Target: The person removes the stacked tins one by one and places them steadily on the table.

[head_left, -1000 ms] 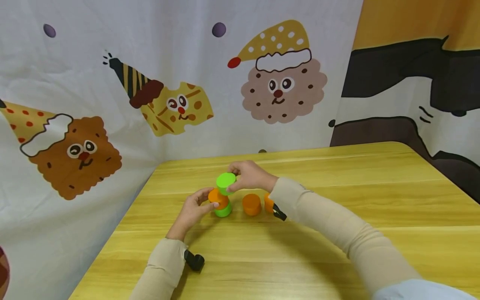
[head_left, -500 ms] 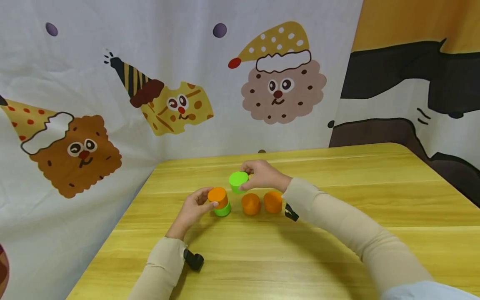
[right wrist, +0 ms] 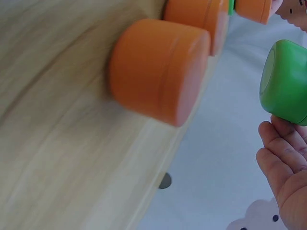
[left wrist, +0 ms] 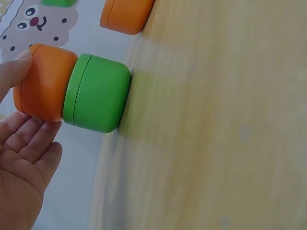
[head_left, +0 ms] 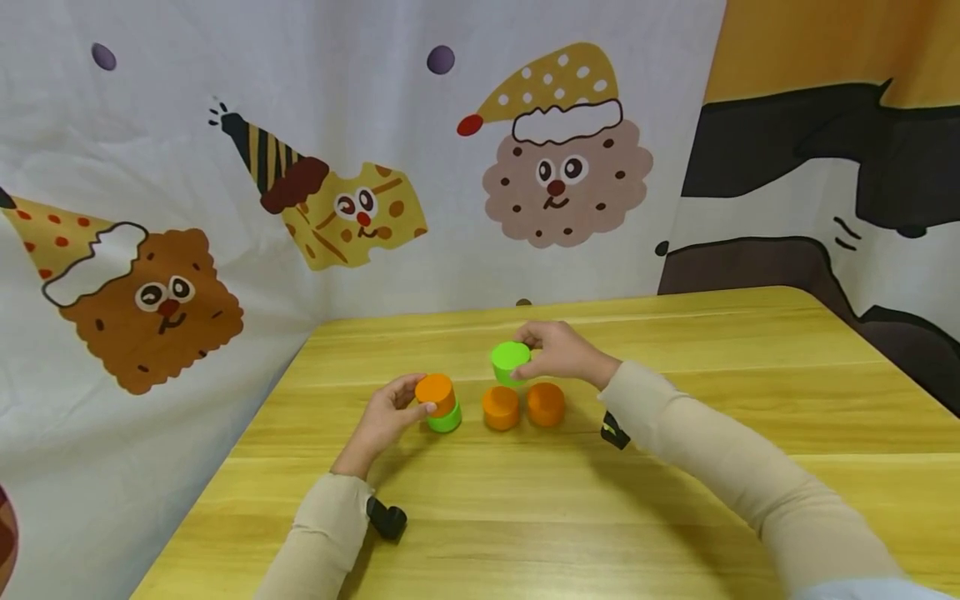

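My left hand (head_left: 385, 423) grips an orange round lidded jar (head_left: 435, 393) between thumb and fingers. This jar sits on top of a green jar (left wrist: 98, 93) that stands on the table, as the left wrist view shows. Raised off the table, a second green jar (head_left: 510, 361) is pinched in my right hand (head_left: 567, 354). In the head view it appears just behind two more orange jars, a left one (head_left: 501, 409) and a right one (head_left: 546, 405). Both stand upright on the wood, side by side with a small gap.
The wooden table (head_left: 525, 508) ends at the back against a hanging cloth (head_left: 450, 275) printed with cartoon biscuits and cheese. Each sleeve carries a small black device, one at the left wrist (head_left: 387, 519) and one at the right wrist (head_left: 615, 431).
My right hand has carried the green jar rightward, away from the stack to near the two orange jars. The right orange jar, partly hidden before, now shows fully. My left hand stays in place.
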`<move>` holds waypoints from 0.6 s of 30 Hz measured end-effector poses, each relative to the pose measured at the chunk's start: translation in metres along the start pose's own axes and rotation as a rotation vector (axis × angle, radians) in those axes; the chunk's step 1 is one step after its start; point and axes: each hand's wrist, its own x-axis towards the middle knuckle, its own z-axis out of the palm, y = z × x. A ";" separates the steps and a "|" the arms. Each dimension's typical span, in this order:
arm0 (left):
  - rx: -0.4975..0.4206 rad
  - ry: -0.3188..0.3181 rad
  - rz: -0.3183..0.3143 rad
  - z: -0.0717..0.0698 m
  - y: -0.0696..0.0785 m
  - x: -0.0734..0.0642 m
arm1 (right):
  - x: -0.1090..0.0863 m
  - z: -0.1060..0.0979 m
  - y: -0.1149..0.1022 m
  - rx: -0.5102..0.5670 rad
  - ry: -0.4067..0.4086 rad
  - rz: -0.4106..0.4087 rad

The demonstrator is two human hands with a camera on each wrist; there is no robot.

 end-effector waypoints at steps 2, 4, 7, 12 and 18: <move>0.006 -0.005 -0.003 0.000 0.009 -0.004 | -0.003 -0.002 0.004 -0.001 0.002 0.003; 0.017 -0.005 -0.012 0.001 0.018 -0.007 | -0.006 -0.005 0.007 -0.001 0.003 -0.002; 0.026 -0.002 -0.008 0.001 0.020 -0.009 | -0.009 -0.007 0.011 -0.009 0.004 -0.009; 0.015 -0.002 -0.006 0.001 0.020 -0.009 | -0.015 -0.011 0.013 -0.020 0.011 -0.022; 0.020 -0.007 0.003 0.001 0.018 -0.009 | -0.020 -0.015 0.020 -0.019 0.022 -0.032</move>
